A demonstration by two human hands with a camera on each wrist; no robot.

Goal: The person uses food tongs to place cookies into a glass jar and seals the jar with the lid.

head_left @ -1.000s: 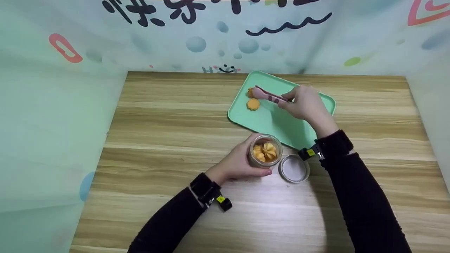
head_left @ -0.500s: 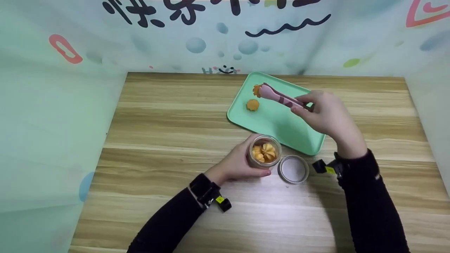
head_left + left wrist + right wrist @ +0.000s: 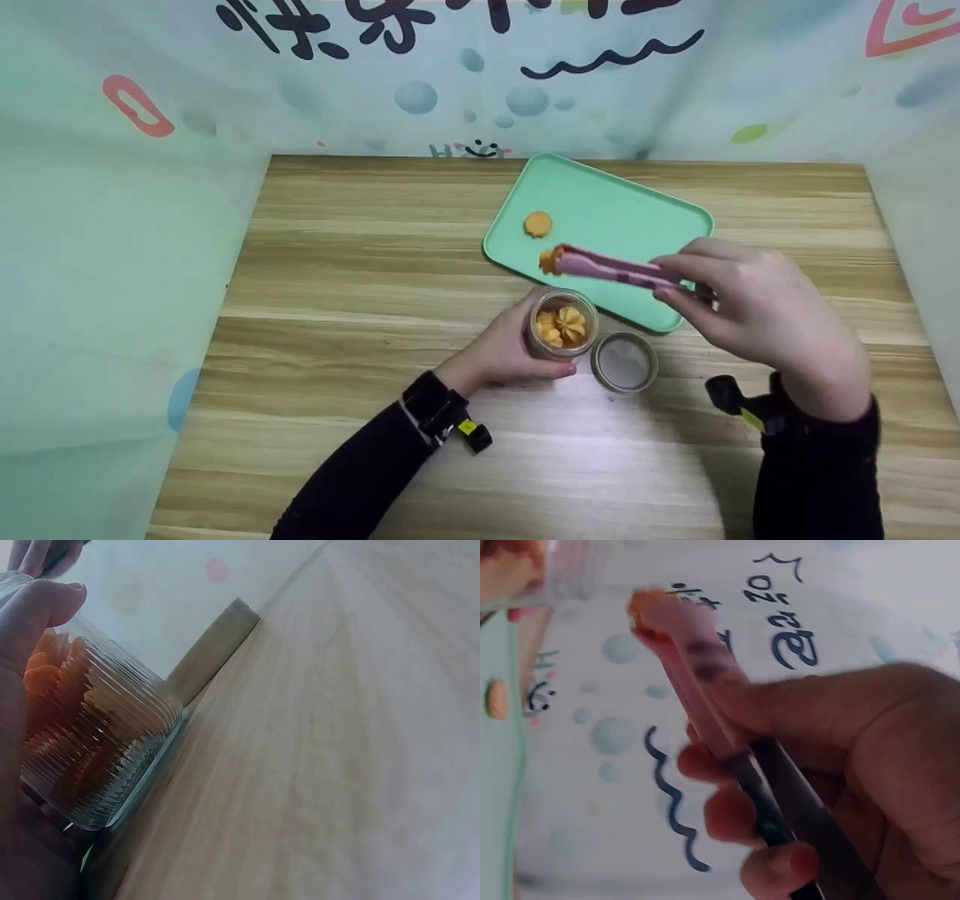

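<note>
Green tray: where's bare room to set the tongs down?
The green tray is bare right of the one cookie. The table left of the tray is free. It is crowded near the jar and lid.

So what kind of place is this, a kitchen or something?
Probably not a kitchen: more likely a small staged booth. A wooden table is boxed in by a cartoon-printed backdrop, and it holds only a green tray, a cookie jar and its lid.
</note>
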